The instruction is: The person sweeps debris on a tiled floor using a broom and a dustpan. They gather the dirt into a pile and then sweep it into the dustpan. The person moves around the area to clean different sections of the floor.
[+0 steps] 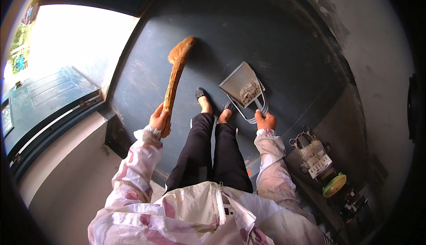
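Note:
My left hand is closed around the lower handle of a straw hand broom, whose bristles point away from me over the dark floor. My right hand grips the handle of a grey dustpan, held in front of my feet. A heap of grey-brown debris lies inside the pan, towards its handle end. Whether the broom or the pan touches the floor, I cannot tell.
An open blue-green door and a bright doorway are at the left. At the right, an electric scooter or similar vehicle with a plate stands near the pale wall. My dark shoes are on the floor.

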Demonstrator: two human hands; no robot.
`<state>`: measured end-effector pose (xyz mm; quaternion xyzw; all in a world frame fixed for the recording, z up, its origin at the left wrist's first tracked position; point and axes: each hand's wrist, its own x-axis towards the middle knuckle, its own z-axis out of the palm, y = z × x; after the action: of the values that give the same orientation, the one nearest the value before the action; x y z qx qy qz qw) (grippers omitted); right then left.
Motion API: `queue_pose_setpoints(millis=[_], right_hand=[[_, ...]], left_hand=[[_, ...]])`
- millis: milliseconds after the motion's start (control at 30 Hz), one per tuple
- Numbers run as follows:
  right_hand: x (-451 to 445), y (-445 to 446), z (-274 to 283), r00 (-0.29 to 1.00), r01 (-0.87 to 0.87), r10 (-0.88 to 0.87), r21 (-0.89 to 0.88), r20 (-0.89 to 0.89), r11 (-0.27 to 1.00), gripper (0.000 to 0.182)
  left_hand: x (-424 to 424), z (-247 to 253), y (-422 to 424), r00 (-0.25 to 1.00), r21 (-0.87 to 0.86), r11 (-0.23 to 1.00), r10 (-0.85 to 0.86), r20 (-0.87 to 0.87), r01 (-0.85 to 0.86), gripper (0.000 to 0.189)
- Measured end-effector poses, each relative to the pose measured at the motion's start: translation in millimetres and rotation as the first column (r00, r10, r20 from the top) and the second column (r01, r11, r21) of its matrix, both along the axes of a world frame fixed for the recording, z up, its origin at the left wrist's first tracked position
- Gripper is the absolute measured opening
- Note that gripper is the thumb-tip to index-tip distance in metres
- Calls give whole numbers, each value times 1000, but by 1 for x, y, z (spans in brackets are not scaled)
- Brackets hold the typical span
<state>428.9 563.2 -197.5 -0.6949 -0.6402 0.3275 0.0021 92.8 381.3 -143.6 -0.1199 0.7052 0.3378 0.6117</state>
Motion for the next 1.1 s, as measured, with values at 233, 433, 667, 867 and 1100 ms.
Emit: queue_pose_setpoints(millis=[233, 433, 667, 867, 1100], right_hand=[[4, -12, 2, 1000, -22, 22, -1, -7, 1000, 35], [36, -14, 2, 987, -154, 153, 7, 46, 988, 36], [59, -14, 11, 999, -2, 3, 22, -46, 1000, 34], [84, -17, 19, 992, 107, -107, -2, -65, 994, 32], [93, -19, 27, 989, 137, -137, 0, -63, 991, 34]], left_hand=[[131, -11, -44, 985, 33, 987, -160, 63, 158, 40], [109, 73, -43, 955, 87, 974, -224, 196, 210, 47], [79, 91, -43, 891, 135, 885, -452, 29, 445, 49], [73, 24, -23, 616, -15, 692, -653, -441, 722, 44], [116, -68, -4, 716, 23, 787, -549, -430, 617, 40]])
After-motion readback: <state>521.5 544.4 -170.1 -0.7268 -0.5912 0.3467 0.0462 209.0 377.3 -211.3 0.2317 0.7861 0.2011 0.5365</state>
